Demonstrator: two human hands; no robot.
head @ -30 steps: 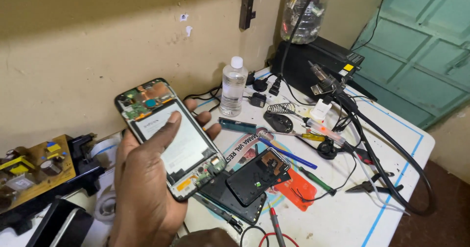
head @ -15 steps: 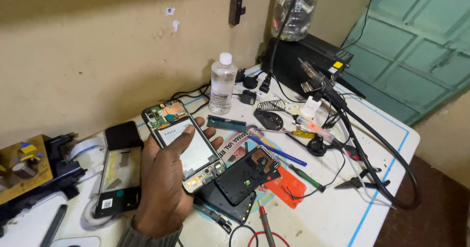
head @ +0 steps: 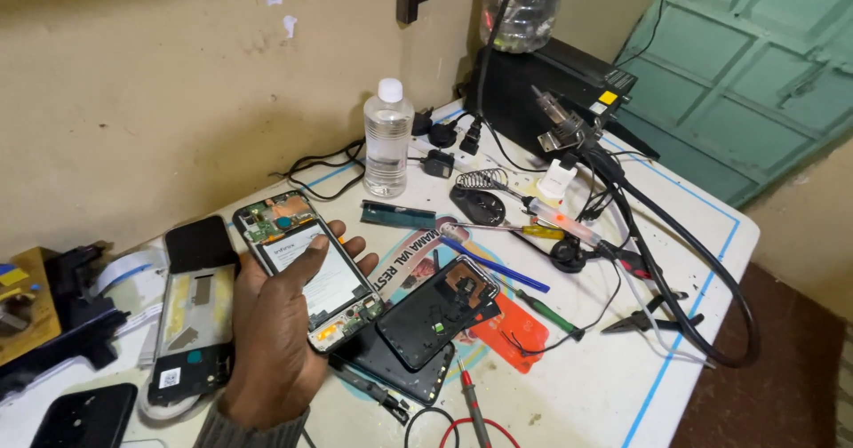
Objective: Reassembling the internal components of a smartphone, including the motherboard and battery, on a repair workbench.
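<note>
One hand, the left hand (head: 275, 341), has its grip wrapped around an opened phone (head: 306, 266), light, rigid, fragile at its exposed boards, best held by its edges.

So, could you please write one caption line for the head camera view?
Left hand holds an opened phone above a white table crowded with repair tools.
</note>
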